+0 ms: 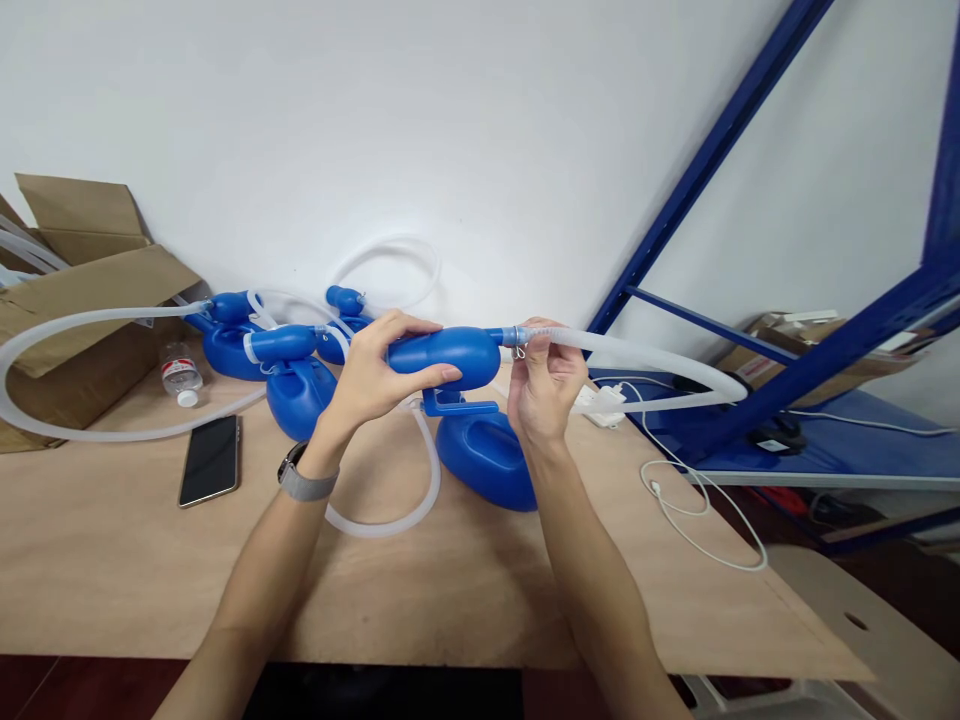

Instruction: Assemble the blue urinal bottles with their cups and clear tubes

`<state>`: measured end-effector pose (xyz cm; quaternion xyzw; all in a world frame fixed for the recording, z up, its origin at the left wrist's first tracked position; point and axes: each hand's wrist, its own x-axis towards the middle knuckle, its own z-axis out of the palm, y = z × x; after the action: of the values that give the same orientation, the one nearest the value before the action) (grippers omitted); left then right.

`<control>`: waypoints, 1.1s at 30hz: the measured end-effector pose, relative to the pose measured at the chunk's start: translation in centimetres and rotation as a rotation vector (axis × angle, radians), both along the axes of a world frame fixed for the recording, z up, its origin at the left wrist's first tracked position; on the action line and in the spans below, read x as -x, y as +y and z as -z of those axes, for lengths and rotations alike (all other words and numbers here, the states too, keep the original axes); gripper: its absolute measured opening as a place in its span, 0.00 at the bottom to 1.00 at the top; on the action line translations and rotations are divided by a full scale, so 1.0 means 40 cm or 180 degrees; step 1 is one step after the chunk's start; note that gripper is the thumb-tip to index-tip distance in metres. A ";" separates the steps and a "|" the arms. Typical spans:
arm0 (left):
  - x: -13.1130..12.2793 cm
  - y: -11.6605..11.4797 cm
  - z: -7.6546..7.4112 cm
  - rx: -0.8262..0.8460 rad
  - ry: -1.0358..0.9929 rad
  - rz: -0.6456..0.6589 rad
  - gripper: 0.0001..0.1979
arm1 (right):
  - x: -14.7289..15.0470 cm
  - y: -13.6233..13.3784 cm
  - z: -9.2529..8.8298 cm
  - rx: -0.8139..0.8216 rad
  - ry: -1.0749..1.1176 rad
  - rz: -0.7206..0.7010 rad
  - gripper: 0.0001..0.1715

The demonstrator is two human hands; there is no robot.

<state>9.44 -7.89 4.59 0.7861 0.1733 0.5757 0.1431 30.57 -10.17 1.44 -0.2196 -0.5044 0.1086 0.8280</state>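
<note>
My left hand [373, 371] is wrapped round a blue rubber squeeze bulb [450, 355], held level above the wooden table [420, 590]. My right hand [545, 385] pinches the clear hose [645, 362] right where it joins the bulb's blue nozzle. The hose arcs off to the right and loops back toward the table. Below the bulb sits a blue plastic base [487, 455] with a blue clip and another clear tube [409, 505] curling under my left wrist, which wears a watch.
More blue bulb and base sets [266, 355] with clear tubing lie at the back left. A black phone [210, 458] and a small water bottle [180, 372] lie left. Cardboard box [82, 290] at far left. White charger cable [697, 510] and blue metal shelving [787, 400] on the right.
</note>
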 end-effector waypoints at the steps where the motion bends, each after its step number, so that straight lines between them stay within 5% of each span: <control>1: -0.002 -0.001 0.001 0.0005 0.0004 -0.0004 0.25 | 0.000 0.000 0.002 -0.0012 0.0076 0.0075 0.22; 11: 0.012 0.004 -0.004 0.0092 0.0038 -0.0097 0.25 | -0.001 0.002 0.004 0.0403 0.0079 0.0089 0.31; 16: 0.014 0.001 -0.005 0.0026 0.0239 -0.0176 0.25 | -0.009 -0.002 0.009 0.0442 0.0096 -0.0039 0.26; 20: 0.021 0.001 -0.004 0.0079 0.0873 0.0161 0.35 | -0.044 0.019 0.014 0.0647 0.0165 0.0032 0.28; 24: 0.027 0.011 0.003 0.0068 0.1724 0.0443 0.38 | -0.138 0.031 0.018 0.1529 -0.0600 0.0110 0.38; 29: 0.010 0.021 0.025 0.0094 0.2577 -0.0116 0.38 | -0.300 -0.011 0.032 0.3714 -0.3217 -0.0042 0.41; 31: -0.006 0.020 0.037 0.0019 0.2887 -0.0275 0.39 | -0.341 -0.028 0.039 0.4580 -0.3617 -0.0272 0.42; 33: -0.030 0.014 0.054 -0.0126 0.3146 -0.0481 0.39 | -0.358 -0.036 0.044 0.4894 -0.3669 -0.0489 0.42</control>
<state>10.63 -7.32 2.43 0.9527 0.2658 0.1464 -0.0132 44.88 -11.60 -0.32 -0.6880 -0.6376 0.3388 0.0735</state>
